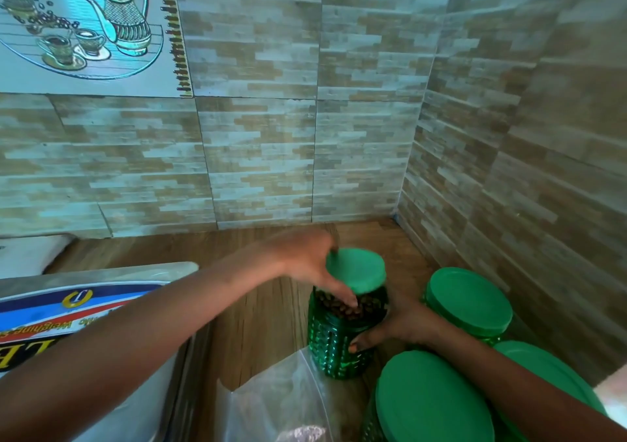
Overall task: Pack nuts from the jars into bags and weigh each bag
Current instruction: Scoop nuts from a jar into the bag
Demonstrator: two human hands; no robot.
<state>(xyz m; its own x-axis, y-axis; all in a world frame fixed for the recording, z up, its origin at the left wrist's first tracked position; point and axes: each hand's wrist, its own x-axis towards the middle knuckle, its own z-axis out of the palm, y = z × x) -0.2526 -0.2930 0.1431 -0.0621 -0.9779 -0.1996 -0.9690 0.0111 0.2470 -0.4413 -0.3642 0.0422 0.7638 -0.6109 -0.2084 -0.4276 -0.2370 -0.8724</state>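
**Lid tilted over the nut jar, bag ready in front**

The tabletop (258, 323) carried a scale box (68, 309) at the left, closed jars (470, 300) at the right and a clear bag (281, 401) at the near edge. Between them stood the open jar (339, 346). Its green lid (356, 270) was tilted above the mouth, so the nuts (339, 307) showed beneath.

The step looked like uncapping, though a lid going back on would have looked the same. Either way, the jar seemed full almost to the brim, so it needed to stay upright and pinned to the tabletop. The lid would best travel sideways, clear of the mouth and of the bag.

The jar sat between the hands. The right hand (393, 326) was wrapped round its body from the right, fingers curled across the front. The left hand (305, 261) gripped the lid by its left rim, with one digit reaching down to the nuts. The bag lay just in front of the jar, and neither hand touched it.
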